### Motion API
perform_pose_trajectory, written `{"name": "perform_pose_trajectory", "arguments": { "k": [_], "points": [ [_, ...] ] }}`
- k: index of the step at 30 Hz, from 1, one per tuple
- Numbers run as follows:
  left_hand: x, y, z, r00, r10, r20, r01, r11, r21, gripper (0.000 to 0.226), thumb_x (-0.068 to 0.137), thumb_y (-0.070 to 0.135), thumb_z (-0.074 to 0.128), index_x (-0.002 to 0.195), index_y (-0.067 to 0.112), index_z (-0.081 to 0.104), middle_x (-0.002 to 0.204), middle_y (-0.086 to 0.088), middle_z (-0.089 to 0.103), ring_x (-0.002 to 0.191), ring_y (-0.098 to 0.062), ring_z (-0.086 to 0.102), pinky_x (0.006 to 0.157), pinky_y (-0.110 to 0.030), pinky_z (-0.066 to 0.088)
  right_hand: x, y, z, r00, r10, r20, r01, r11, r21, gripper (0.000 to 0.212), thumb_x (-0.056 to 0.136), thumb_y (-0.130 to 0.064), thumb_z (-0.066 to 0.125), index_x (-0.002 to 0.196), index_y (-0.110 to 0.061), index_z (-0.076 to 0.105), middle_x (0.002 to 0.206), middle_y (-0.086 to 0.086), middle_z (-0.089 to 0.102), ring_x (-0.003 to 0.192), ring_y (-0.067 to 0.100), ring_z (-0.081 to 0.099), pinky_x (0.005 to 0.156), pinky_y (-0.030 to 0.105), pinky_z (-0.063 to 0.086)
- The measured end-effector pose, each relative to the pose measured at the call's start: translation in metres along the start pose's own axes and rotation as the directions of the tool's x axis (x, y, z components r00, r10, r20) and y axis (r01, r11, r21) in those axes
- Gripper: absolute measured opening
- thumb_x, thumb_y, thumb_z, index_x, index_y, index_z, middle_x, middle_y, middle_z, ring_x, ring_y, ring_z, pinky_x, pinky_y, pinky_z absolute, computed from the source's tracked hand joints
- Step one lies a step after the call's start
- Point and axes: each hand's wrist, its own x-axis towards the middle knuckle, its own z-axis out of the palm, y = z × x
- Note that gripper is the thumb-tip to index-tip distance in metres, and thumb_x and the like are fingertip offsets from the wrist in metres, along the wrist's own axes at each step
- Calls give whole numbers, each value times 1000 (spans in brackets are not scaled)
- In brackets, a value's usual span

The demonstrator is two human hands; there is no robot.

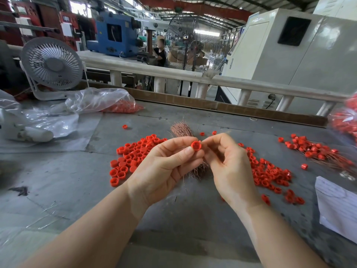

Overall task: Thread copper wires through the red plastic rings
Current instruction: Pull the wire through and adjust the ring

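The grey counter [58, 180] is scuffed and scratched, with a dark smudge near its left side and a raised brown edge along the far side. Over its middle, the left hand [164, 169] pinches 1 red plastic ring [196, 145] between thumb and fingertips, its open face turned toward the camera. The right hand [229, 167] meets it from the right with thumb and forefinger closed together at the ring's edge; whether a wire sits in that grip is too fine to tell.

Beneath the hands lies a bundle of copper wires [182, 129], fanned at the far end. A pile of loose red rings [131, 157] spreads to the left of the hands, and a second pile [270, 173] to the right. Further right, a heap of rings with wires through them [316, 150] rests on the counter. A sheet of white paper [338, 206] lies at the right edge.

At the far left, a clear plastic bag [100, 99] holding more red rings lies beside a small white desk fan [52, 64]. Behind the counter runs a pale railing [241, 85]. The room is a factory hall: a large standing fan [193, 41], a blue machine [116, 35], a big pale grey cabinet [289, 55], and a person in dark clothes [160, 53] far back.
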Motion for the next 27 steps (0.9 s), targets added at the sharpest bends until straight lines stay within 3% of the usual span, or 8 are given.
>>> {"name": "perform_pose_trajectory", "arguments": {
  "k": [6, 10, 13, 18, 23, 27],
  "points": [
    [0, 0, 0, 1000, -14, -4, 14, 1000, 0, 18, 70, 3, 61, 78, 9, 75, 80, -12, 73, 73, -14, 72, 62, -20, 56, 0, 1, 2, 995, 79, 64, -83, 994, 65, 29, 85, -1, 63, 77, -28, 59, 74, -9, 67, 72, 2, 62, 70, 16, 48],
    [1, -1, 0, 1000, 8, -12, -8, 1000, 1, 16, 69, 3, 62, 78, 8, 75, 77, -11, 72, 72, -14, 72, 62, -21, 57, 0, 2, 3, 986, 114, 120, -123, 990, 72, 23, 85, -2, 63, 79, -25, 60, 77, -6, 68, 75, 6, 63, 73, 24, 51],
    [3, -1, -1, 998, 53, -45, -53, 999, 1, 16, 68, 4, 63, 78, 7, 75, 78, -12, 73, 72, -15, 72, 63, -21, 57, 0, 3, 2, 993, 113, 41, -114, 993, 20, 25, 85, -5, 65, 77, -29, 59, 72, -11, 65, 69, -2, 59, 69, 14, 46],
    [5, -3, -3, 980, 151, -128, -143, 987, 72, 17, 67, 5, 65, 83, 4, 70, 77, -11, 72, 71, -14, 71, 63, -22, 56, 2, -1, -2, 987, -20, -158, 4, 995, -100, 21, 85, -9, 66, 79, -27, 59, 72, -16, 62, 71, -4, 58, 66, 6, 41],
    [4, -6, -1, 958, 237, -160, -205, 960, 191, 16, 66, 7, 67, 81, 8, 71, 75, -9, 72, 72, -15, 70, 64, -22, 55, -1, -8, 1, 979, -125, -160, 110, 989, -100, 6, 82, -15, 64, 82, -22, 63, 75, -18, 63, 73, -2, 60, 68, 7, 42],
    [3, -6, 0, 954, 255, -156, -217, 949, 229, 18, 65, 8, 67, 83, 8, 71, 78, -10, 73, 74, -17, 71, 66, -23, 56, -1, -8, 1, 979, -143, -148, 130, 987, -95, 8, 81, -13, 65, 83, -20, 64, 77, -11, 65, 76, 3, 61, 71, 7, 42]
  ]
}}
